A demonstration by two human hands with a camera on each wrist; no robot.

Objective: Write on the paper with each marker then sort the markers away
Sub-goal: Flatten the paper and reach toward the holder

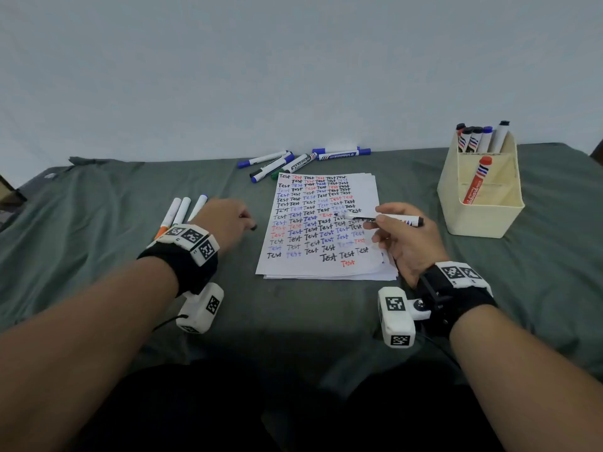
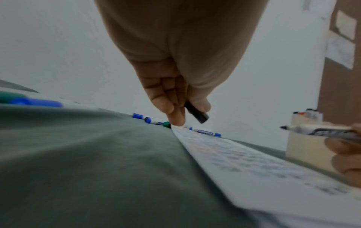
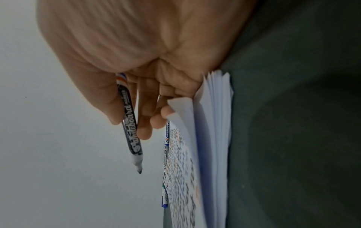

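Observation:
A stack of white paper (image 1: 360, 190) covered in rows of "Test" lies mid-table. My right hand (image 1: 399, 233) grips an uncapped black marker (image 1: 391, 219) over the sheet's right side, its tip (image 3: 139, 171) pointing left above the writing. The right wrist view shows thumb and fingers curled round the barrel (image 3: 131, 132). My left hand (image 1: 225, 220) hovers just left of the paper, pinching the black cap (image 2: 197, 114) between thumb and fingers. Several capped markers (image 1: 303, 161) lie beyond the paper's top edge.
A cream organizer box (image 1: 483, 223) stands at the right with several markers upright in its back compartment and a red marker (image 1: 477, 179) leaning in the front one. Three markers (image 1: 181, 212) lie left of my left hand. A green cloth (image 1: 98, 223) covers the table.

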